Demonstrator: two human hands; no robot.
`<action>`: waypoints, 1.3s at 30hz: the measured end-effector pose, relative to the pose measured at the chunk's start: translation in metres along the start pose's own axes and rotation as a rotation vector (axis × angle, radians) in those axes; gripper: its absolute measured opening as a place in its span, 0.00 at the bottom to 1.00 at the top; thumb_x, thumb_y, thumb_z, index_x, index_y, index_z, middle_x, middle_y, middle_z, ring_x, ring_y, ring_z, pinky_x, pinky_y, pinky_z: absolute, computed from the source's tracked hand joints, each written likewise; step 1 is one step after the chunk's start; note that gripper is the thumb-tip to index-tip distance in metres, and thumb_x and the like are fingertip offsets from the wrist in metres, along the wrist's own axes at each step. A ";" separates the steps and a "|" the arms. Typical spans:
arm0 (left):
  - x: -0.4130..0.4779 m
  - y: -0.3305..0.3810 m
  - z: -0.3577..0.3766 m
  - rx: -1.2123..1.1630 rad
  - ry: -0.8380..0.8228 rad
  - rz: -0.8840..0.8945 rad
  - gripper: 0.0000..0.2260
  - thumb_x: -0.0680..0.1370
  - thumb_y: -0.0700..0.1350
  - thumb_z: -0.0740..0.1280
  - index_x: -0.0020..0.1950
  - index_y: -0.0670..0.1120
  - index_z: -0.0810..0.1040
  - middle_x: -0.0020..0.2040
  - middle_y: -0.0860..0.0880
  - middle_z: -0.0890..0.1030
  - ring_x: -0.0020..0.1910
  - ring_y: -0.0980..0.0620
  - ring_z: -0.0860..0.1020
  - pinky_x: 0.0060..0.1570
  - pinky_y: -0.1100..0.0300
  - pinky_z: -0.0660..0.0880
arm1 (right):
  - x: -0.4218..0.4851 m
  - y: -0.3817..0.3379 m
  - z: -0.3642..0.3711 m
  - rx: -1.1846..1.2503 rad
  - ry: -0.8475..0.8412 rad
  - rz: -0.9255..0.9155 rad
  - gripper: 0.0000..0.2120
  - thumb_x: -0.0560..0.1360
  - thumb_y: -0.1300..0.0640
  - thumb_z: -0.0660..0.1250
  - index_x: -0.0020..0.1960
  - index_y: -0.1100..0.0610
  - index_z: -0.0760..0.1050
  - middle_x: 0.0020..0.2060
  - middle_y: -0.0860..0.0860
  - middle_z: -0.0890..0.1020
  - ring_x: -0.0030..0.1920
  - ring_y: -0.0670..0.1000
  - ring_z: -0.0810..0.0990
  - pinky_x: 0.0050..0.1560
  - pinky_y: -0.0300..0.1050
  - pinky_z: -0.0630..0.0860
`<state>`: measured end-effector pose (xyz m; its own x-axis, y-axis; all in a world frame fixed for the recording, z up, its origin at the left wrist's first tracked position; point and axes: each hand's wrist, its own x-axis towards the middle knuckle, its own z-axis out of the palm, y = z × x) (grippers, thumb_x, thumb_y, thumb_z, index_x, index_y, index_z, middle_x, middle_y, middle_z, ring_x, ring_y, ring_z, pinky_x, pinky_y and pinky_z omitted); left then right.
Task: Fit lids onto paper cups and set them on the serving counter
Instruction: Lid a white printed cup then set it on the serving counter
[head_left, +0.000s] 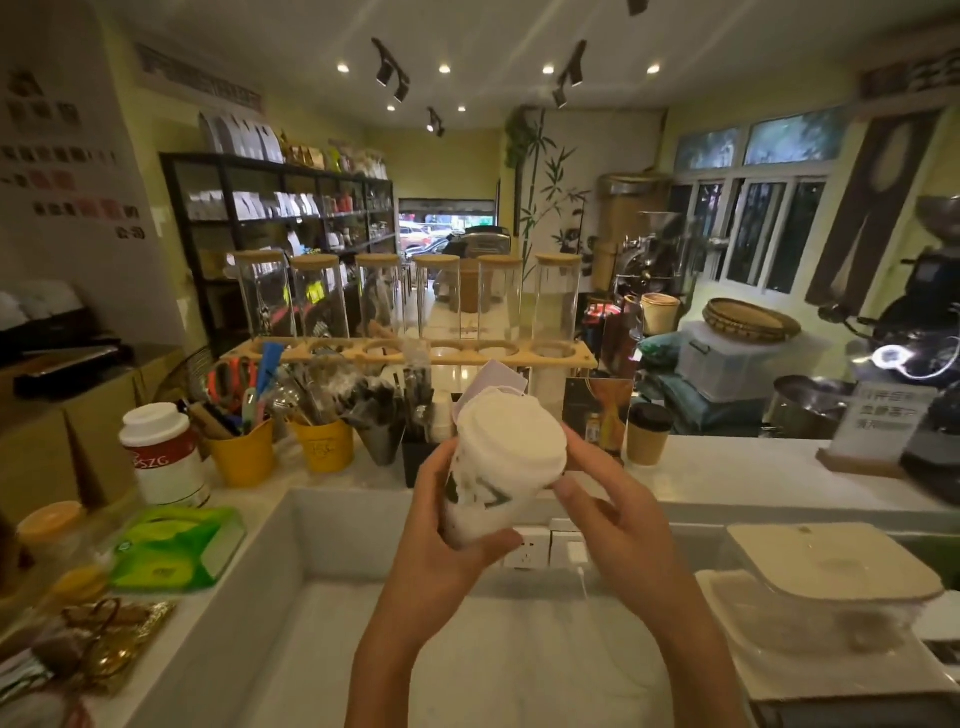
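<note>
While the left hand (441, 525) wraps its curled fingers and thumb round the body of a white paper cup with dark green markings (480, 506), the cup is held in the air near the middle of the view, tilted so that its top leans toward one o'clock. A white domed plastic lid (511, 436) sits on the cup's mouth. The right hand (613, 514) comes in from four o'clock and pinches the lid's rim at its right edge, thumb low and fingertips behind; whether the lid is fully seated cannot be told.

Beyond the cup runs the pale stone serving counter (737, 470). On it, at two o'clock from the held cup and well apart from it, stands a brown ribbed paper cup with a black lid (647, 436), upright. At nine to ten o'clock stand two yellow metal buckets (244, 457) stuffed with pens and tools, and further left a white canister with a red band (163, 457). A green plastic packet (176, 545) lies at eight o'clock. A wooden rack of tall glass tubes (410, 351) stands at twelve o'clock.
</note>
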<state>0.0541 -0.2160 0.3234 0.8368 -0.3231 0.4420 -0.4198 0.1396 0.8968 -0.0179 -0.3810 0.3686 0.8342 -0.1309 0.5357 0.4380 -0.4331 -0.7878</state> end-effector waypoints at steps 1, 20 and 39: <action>-0.002 -0.001 -0.002 0.022 0.025 0.032 0.41 0.65 0.44 0.81 0.70 0.67 0.65 0.66 0.65 0.73 0.64 0.67 0.72 0.55 0.75 0.73 | -0.002 0.000 0.000 0.008 -0.005 -0.031 0.23 0.80 0.60 0.63 0.72 0.43 0.67 0.63 0.31 0.76 0.63 0.35 0.75 0.52 0.28 0.75; -0.033 0.027 -0.018 0.267 -0.152 0.076 0.42 0.68 0.57 0.76 0.68 0.79 0.50 0.64 0.80 0.62 0.65 0.80 0.61 0.53 0.88 0.60 | -0.039 -0.034 -0.006 0.074 0.016 -0.148 0.20 0.76 0.46 0.67 0.67 0.43 0.74 0.68 0.42 0.76 0.70 0.43 0.71 0.57 0.36 0.78; -0.044 0.042 -0.019 0.290 -0.329 -0.028 0.38 0.64 0.60 0.79 0.66 0.75 0.60 0.61 0.77 0.69 0.65 0.74 0.68 0.54 0.81 0.71 | -0.045 -0.036 -0.005 -0.122 0.386 -0.234 0.08 0.78 0.58 0.65 0.53 0.52 0.81 0.47 0.30 0.82 0.48 0.33 0.82 0.44 0.26 0.77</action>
<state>0.0062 -0.1784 0.3423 0.7122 -0.6106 0.3462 -0.5193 -0.1265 0.8452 -0.0730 -0.3640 0.3738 0.5213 -0.3295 0.7872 0.5378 -0.5893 -0.6029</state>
